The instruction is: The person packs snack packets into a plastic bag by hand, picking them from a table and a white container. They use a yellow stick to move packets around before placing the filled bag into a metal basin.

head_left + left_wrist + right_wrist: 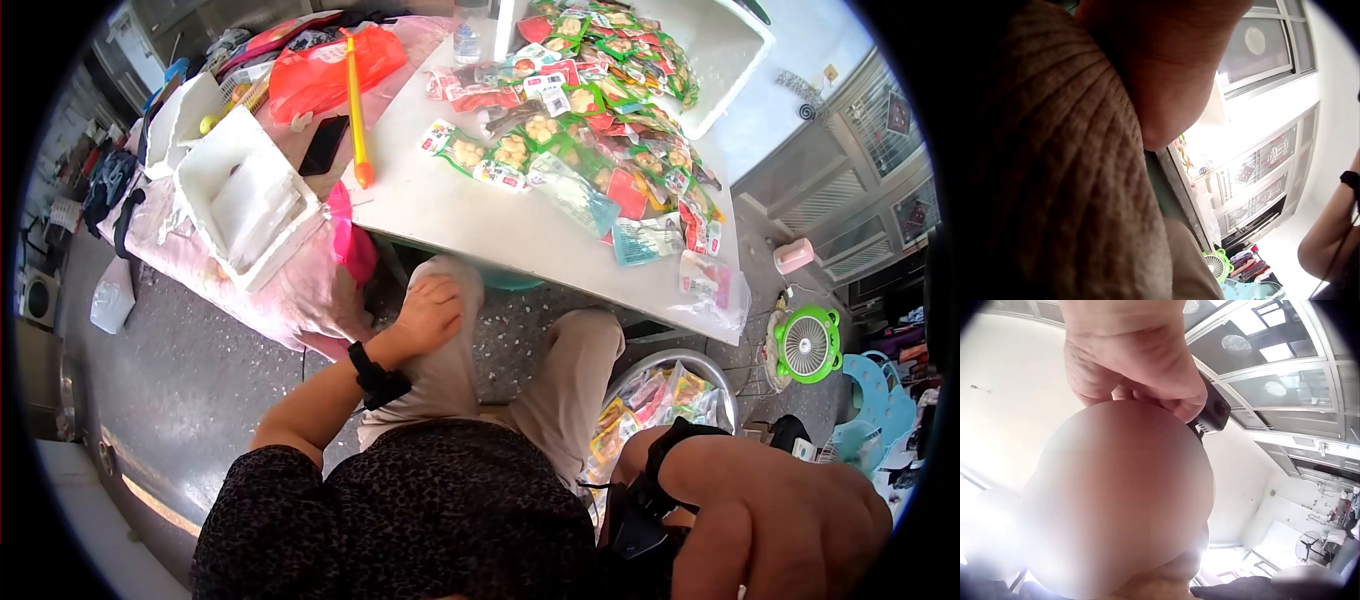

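Observation:
My left hand (432, 312) rests on the knee of the light trousers (440, 375), its fingers laid loosely over the cloth. The left wrist view shows the ribbed trouser fabric (1079, 181) close up beside that hand. My right hand (785, 515) is raised near the head camera, large at the lower right of the head view. In the right wrist view its bent fingers are at the top of the person's head, next to a black device (1214, 409). The fingertips are partly hidden there, and I cannot tell whether they pinch anything.
Many food packets (570, 140) lie on the white table (440, 215), spilling from a foam box (735, 60). A metal basin (728, 385) of packets stands by the right leg. Further out are a green fan (808, 344), another foam box (268, 262), a phone (324, 146) and a yellow stick-like object (356, 120).

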`<control>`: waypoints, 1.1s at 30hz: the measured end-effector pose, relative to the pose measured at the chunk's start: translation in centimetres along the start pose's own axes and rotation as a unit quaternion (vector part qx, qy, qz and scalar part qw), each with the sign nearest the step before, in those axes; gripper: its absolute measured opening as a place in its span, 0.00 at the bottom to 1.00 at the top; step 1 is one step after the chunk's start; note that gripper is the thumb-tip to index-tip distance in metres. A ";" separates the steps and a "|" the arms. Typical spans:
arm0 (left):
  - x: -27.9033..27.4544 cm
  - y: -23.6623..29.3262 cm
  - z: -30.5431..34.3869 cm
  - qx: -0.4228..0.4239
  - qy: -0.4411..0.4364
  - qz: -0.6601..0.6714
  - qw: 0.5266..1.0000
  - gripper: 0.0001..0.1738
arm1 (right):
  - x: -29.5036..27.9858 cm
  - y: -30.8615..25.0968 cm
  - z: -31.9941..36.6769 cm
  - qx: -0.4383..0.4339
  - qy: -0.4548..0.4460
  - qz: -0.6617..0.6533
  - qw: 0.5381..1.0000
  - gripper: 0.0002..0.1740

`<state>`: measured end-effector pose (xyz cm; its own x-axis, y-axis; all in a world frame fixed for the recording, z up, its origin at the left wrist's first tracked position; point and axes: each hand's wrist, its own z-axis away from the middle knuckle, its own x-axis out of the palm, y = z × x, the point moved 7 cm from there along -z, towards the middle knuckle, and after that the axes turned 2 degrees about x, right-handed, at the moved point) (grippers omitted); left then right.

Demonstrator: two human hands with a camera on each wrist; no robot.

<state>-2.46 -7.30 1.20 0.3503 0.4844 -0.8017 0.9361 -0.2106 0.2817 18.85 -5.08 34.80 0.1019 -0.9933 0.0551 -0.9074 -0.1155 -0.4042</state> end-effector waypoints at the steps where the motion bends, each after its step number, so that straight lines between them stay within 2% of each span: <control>1: 0.0 -0.1 0.0 -0.004 0.000 0.001 1.000 0.09 | 0.1 -0.1 -0.2 -0.005 -0.003 0.000 1.000 0.12; 5: -0.3 -0.3 0.1 -0.010 -0.003 0.018 1.000 0.09 | 0.3 -0.5 -0.6 -0.017 -0.010 0.003 1.000 0.12; 8: -1.4 -1.5 0.3 -0.064 0.002 0.046 0.997 0.10 | 0.4 -0.6 -0.9 -0.019 -0.011 0.002 1.000 0.12; 10: -4.2 -2.6 0.2 -0.068 0.062 0.008 0.996 0.12 | 0.1 -0.5 -0.9 -0.018 -0.009 -0.002 1.000 0.12; 13: -8.6 -6.2 1.1 -0.124 0.140 -0.043 0.981 0.10 | 0.1 -0.4 -1.0 -0.019 -0.013 -0.013 1.000 0.12; 18: -17.7 -13.7 4.2 -0.206 0.196 -0.268 0.920 0.13 | -0.2 -0.1 -1.0 -0.023 -0.017 -0.024 0.999 0.12; 20: -21.2 -17.0 6.5 -0.273 0.213 -0.346 0.872 0.16 | -0.2 0.0 -1.0 -0.024 -0.020 -0.026 0.999 0.12; 22: -23.3 -20.0 8.8 -0.336 0.176 -0.366 0.850 0.20 | -0.1 0.1 -1.1 -0.024 -0.022 -0.030 0.999 0.12; 25: -23.7 -23.7 12.2 -0.460 0.060 -0.288 0.838 0.25 | -0.3 0.2 -1.1 -0.024 -0.025 -0.033 0.999 0.12; 29: -21.9 -26.9 15.8 -0.530 -0.017 -0.173 0.830 0.25 | -0.2 0.3 -1.1 -0.026 -0.028 -0.042 0.998 0.12; 33: -21.7 -27.0 16.4 -0.512 -0.012 -0.209 0.833 0.22 | 0.0 0.2 -1.3 -0.028 -0.035 -0.050 0.998 0.12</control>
<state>-35.90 -26.07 2.35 -0.0026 0.3149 -0.9491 0.5170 0.8128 0.2682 18.10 -5.06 35.84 0.2202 -0.9750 0.0285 -0.9123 -0.2162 -0.3477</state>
